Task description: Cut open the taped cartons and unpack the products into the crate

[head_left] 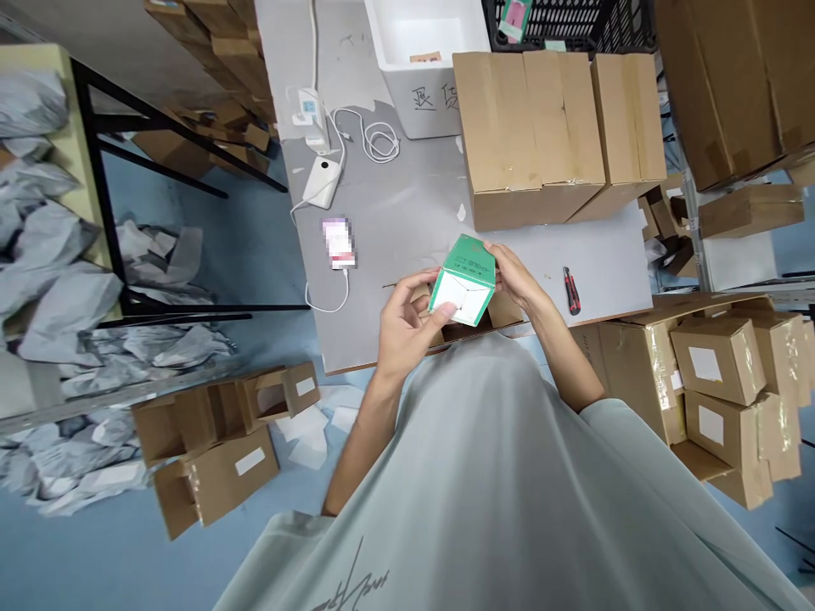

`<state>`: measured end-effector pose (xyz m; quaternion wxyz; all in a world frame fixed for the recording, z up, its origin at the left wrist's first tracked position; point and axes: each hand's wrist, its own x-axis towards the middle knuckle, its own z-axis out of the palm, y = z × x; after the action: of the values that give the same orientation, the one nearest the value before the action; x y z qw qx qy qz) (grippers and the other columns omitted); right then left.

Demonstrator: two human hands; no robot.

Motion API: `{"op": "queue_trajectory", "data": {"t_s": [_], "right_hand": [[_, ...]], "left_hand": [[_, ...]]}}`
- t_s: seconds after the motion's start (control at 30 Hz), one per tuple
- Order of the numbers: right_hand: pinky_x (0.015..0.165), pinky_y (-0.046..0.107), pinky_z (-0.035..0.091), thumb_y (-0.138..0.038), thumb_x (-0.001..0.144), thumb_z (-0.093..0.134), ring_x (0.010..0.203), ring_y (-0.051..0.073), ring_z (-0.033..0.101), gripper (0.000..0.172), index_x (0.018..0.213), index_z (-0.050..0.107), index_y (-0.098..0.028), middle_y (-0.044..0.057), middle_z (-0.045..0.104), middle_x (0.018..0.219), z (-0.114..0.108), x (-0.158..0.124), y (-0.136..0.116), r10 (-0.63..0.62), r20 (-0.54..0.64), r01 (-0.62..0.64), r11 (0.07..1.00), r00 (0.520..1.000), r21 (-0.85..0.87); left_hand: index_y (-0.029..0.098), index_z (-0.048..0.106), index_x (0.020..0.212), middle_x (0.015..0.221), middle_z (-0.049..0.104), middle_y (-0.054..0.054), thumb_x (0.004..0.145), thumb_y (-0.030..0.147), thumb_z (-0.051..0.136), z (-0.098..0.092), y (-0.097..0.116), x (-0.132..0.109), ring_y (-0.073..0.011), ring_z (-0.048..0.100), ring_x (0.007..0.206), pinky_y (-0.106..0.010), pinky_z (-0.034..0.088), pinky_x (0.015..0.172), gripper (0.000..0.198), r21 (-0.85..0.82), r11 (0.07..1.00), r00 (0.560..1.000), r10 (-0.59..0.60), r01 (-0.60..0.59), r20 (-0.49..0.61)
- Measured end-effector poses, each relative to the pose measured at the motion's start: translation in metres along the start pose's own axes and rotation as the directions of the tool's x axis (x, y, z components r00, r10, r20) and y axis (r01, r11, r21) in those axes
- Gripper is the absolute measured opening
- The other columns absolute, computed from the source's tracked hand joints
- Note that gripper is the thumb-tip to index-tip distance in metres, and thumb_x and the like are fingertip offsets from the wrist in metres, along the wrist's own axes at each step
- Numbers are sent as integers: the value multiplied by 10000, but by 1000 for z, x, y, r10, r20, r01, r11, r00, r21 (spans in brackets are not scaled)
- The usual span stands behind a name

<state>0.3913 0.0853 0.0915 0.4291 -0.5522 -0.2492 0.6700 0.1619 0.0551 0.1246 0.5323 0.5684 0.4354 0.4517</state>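
Note:
A small green and white box [471, 270] is held between both hands above the table's front edge. My left hand [411, 327] grips its left side, the thumb on the white face. On the right side of the box, my right hand [514, 276] has its fingers around the green edge. Beneath the hands an open brown carton [503, 311] is partly hidden. On the grey table [407, 195] a red and black box cutter [571, 291] lies to the right of my right hand, and a phone [339, 243] lies to the left.
Two closed cartons [531, 127], a white bin [420, 93] and a black crate [573, 25] stand at the table's back. White cables run around a power bank [322, 182]. Stacked cartons [719, 365] stand at right; grey parcels [70, 297] fill shelves at left.

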Motion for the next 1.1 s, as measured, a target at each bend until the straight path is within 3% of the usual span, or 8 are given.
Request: {"op": "queue_trajectory", "data": {"t_s": [0.13, 0.23, 0.33, 0.43, 0.6, 0.83, 0.97, 1.1], "right_hand": [[689, 304, 618, -893, 904, 771, 807, 202, 756, 667, 1107, 605, -280, -7, 731, 919, -4, 5, 6, -56, -13, 56, 998, 998, 8], [835, 364, 666, -910, 867, 763, 1047, 257, 776, 688, 1156, 621, -302, 29, 761, 1114, -6, 10, 11, -196, -52, 197, 980, 979, 16], [1005, 422, 663, -941, 869, 696, 1253, 290, 729, 745, 1295, 623, -335, 49, 751, 1316, -7, 13, 10, -348, -83, 348, 937, 934, -14], [1060, 464, 653, -943, 910, 643, 1292, 297, 713, 805, 1482, 575, -381, 55, 728, 1453, -9, 8, 1, -393, -31, 390, 917, 919, -83], [1015, 486, 670, -915, 929, 720, 1224, 295, 757, 852, 1595, 522, -423, 70, 730, 1505, -15, -8, -16, -375, 75, 382, 918, 924, -112], [1109, 541, 660, -978, 881, 745, 1403, 343, 706, 1003, 1682, 500, -427, 94, 693, 1585, -10, -14, -24, -456, 107, 468, 855, 884, -222], [1107, 526, 654, -1004, 891, 693, 1429, 339, 669, 980, 1666, 522, -429, 92, 650, 1631, -7, -8, -19, -459, 77, 461, 845, 885, -272], [1040, 463, 670, -993, 907, 670, 1330, 299, 696, 892, 1590, 547, -434, 76, 688, 1527, -11, 1, -5, -396, 22, 394, 904, 918, -167]], "left_hand": [[261, 758, 1282, 1506, 758, -138, 839, 625, 1025, 2, 2, -4, -339, 741, 1418, -408, 717, 1033, 632, -28, 999, 999, -33, 33, 2], [290, 717, 1329, 1607, 700, -126, 915, 778, 887, -1, 1, -9, -363, 725, 1447, -461, 732, 1020, 662, -201, 957, 977, -199, 209, 69], [295, 688, 1416, 1526, 753, -127, 972, 846, 759, -4, -2, -14, -368, 790, 1304, -521, 756, 942, 711, -369, 806, 884, -392, 463, 253], [254, 696, 1456, 1360, 814, -142, 916, 710, 888, -4, -7, -18, -367, 831, 1167, -556, 756, 944, 732, -365, 737, 813, -438, 569, 383], [303, 587, 1574, 1415, 795, -129, 796, 497, 1053, -2, -16, -19, -340, 816, 1240, -483, 718, 1012, 927, -266, 858, 890, -374, 439, 260], [301, 546, 1567, 1494, 742, -136, 764, 486, 1072, 0, -18, -22, -313, 767, 1316, -401, 679, 1009, 977, -105, 943, 937, -293, 317, 191], [292, 602, 1553, 1585, 672, -142, 822, 353, 1011, 13, -5, -34, -373, 671, 1469, -491, 636, 1134, 839, 279, 956, 995, -74, 88, -61], [287, 637, 1523, 1549, 672, -150, 820, 214, 959, 18, -3, -42, -417, 625, 1496, -594, 532, 1282, 777, 495, 867, 988, 123, -62, -91]]}}
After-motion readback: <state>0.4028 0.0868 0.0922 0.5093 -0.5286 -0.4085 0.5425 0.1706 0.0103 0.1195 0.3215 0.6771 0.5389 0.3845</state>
